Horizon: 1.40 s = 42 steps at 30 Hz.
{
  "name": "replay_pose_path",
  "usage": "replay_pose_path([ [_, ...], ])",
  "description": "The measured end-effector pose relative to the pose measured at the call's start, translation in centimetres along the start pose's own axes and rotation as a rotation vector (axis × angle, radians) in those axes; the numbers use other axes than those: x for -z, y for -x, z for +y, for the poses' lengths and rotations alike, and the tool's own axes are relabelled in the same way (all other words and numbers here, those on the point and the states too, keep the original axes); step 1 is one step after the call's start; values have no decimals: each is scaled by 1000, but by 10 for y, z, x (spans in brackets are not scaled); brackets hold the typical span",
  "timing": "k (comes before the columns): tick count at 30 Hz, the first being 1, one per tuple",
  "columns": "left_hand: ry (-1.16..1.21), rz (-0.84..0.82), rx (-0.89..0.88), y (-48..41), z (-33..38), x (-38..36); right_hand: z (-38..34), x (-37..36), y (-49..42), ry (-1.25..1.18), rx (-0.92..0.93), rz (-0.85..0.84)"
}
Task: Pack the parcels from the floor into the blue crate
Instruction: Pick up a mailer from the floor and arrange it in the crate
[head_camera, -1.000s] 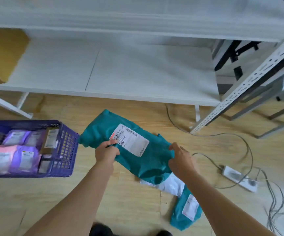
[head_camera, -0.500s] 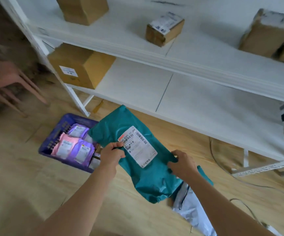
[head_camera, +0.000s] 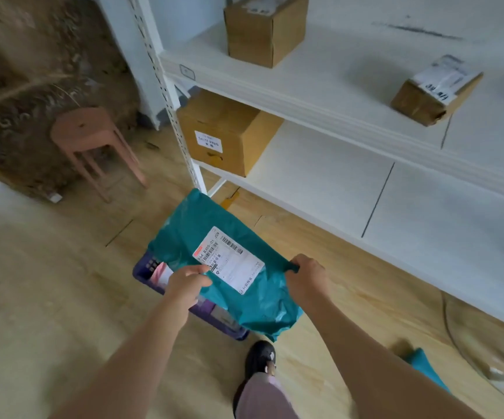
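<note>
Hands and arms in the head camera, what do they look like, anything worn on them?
The left hand and right hand are bare: no gloves, and no rings or watch that I can make out. The left arm and right arm are bare too, with no sleeves showing up to the picture's edge.

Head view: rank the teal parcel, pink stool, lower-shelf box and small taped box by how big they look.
1. teal parcel, though nearest the camera.
2. lower-shelf box and pink stool: too alike to rank.
3. small taped box.
</note>
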<state>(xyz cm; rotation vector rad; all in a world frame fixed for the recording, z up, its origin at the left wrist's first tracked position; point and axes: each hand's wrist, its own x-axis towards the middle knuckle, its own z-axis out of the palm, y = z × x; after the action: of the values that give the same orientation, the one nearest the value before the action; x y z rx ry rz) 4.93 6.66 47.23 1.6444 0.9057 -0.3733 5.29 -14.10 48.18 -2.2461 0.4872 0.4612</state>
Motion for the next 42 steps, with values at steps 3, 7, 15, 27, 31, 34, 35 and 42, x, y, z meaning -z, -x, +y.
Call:
replay_pose_path([
  [3,-30,-12,66,-51,17,16,-27,-24,-41,12,-5,1],
  [7,-71,27,95,-123,41,25,-59,-53,-104,47,-21,-5],
  [15,-320,-56,154,-249,25,40,-81,-150,-179,142,-82,-93],
  [27,-536,-295,378,-400,-69,71,-58,-317,-227,185,-299,-109],
  [31,-584,-338,485,-439,-98,73,-38,-369,-245,231,-329,-120],
  [34,-598,-391,512,-461,-115,72,-22,-402,-260,244,-344,-152],
  [35,-608,-427,538,-469,-119,71,-18,-413,-266,243,-350,-165],
  [42,-1365,-308,-374,-505,-125,70,3,-449,-282,388,-264,-108],
])
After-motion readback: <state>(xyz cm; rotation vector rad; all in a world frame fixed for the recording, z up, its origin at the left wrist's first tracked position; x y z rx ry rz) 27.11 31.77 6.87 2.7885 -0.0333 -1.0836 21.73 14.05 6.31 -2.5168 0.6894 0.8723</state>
